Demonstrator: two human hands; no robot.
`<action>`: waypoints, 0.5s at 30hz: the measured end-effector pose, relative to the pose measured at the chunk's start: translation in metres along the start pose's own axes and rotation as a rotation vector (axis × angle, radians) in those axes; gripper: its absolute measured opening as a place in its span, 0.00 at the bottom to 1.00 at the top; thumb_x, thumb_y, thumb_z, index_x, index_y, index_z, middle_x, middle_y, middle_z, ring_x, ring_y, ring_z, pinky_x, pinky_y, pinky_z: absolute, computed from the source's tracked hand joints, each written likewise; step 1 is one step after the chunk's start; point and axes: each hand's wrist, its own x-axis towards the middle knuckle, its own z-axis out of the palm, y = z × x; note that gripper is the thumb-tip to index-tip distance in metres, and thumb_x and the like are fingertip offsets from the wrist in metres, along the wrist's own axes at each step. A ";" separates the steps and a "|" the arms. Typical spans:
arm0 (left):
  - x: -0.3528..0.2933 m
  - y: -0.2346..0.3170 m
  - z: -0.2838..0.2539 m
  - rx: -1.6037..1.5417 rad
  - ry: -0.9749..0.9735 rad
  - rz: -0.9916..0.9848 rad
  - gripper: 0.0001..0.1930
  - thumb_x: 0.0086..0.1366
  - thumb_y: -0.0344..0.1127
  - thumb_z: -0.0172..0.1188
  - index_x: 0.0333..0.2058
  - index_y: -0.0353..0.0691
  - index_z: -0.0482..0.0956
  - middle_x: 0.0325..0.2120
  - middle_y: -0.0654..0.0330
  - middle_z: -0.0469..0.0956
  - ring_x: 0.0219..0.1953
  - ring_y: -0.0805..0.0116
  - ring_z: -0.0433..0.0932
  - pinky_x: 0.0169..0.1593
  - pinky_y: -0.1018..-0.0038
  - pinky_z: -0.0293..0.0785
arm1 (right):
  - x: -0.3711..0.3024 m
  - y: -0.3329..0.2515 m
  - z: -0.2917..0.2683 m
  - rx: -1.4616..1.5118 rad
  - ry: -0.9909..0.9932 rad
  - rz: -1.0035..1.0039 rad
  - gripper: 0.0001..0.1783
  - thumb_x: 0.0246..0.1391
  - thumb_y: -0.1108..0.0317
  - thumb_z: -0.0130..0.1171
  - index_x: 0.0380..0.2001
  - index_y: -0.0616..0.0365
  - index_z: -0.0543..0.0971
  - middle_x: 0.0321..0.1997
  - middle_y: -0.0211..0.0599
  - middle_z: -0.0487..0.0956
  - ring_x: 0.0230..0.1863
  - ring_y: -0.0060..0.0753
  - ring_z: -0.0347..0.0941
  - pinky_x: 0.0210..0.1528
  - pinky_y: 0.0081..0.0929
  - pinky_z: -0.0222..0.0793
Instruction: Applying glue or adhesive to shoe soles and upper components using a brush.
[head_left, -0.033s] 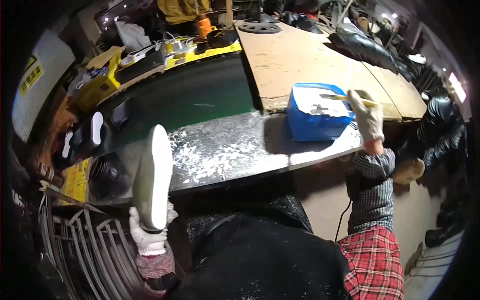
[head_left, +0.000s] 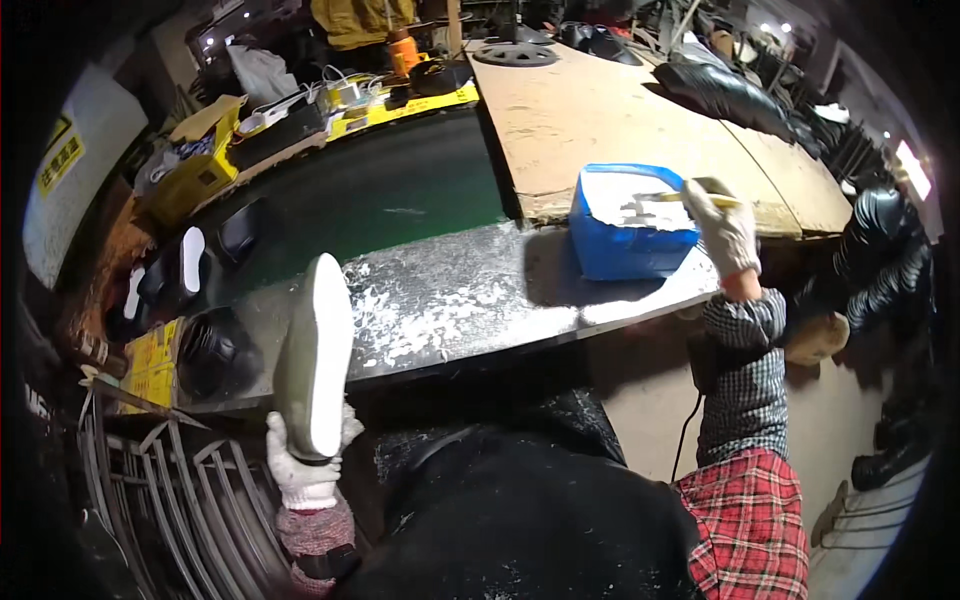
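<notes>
My left hand [head_left: 302, 474], in a white glove, is closed round one end of an olive-grey shoe [head_left: 299, 370]. The shoe stands on end in my grip, its white-coated bottom [head_left: 332, 355] turned to the right. At the right, my gloved right hand [head_left: 728, 230] grips the handle of a brush [head_left: 712, 199]. The brush reaches over the rim of a blue tub [head_left: 632, 252], and its tip is at the white paste [head_left: 615, 192] inside. How deep the bristles sit I cannot tell.
The tub stands on a white-splattered bench edge [head_left: 440, 320] beside a green belt [head_left: 390, 190]. More shoes with white bottoms [head_left: 192, 260] lie at the left, near a black shoe [head_left: 215, 350]. A metal rack [head_left: 190, 500] stands lower left. A brown board [head_left: 620, 110] lies behind the tub.
My right hand and the brush have shifted slightly left, with the brush tip lower at the paste. My left hand and the shoe have moved slightly right.
</notes>
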 end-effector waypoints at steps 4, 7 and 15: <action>-0.016 -0.030 -0.007 -0.055 0.055 -0.154 0.46 0.61 0.66 0.51 0.55 0.20 0.60 0.41 0.37 0.74 0.37 0.49 0.79 0.35 0.60 0.80 | -0.006 0.014 -0.006 0.147 0.011 0.070 0.13 0.58 0.61 0.59 0.35 0.62 0.81 0.26 0.27 0.77 0.28 0.16 0.69 0.31 0.17 0.63; -0.042 -0.029 -0.027 -0.329 0.178 -0.463 0.49 0.55 0.74 0.50 0.52 0.27 0.67 0.38 0.41 0.77 0.31 0.54 0.82 0.28 0.68 0.79 | -0.018 0.023 -0.021 0.349 0.130 0.040 0.14 0.59 0.61 0.58 0.34 0.62 0.81 0.27 0.24 0.77 0.26 0.14 0.68 0.27 0.15 0.60; -0.025 -0.029 -0.040 -0.222 0.090 -0.415 0.48 0.53 0.79 0.45 0.45 0.31 0.74 0.28 0.40 0.80 0.21 0.49 0.81 0.20 0.61 0.79 | -0.098 -0.134 0.106 0.456 -0.666 -0.080 0.11 0.55 0.68 0.61 0.39 0.62 0.80 0.34 0.41 0.82 0.35 0.29 0.79 0.37 0.24 0.76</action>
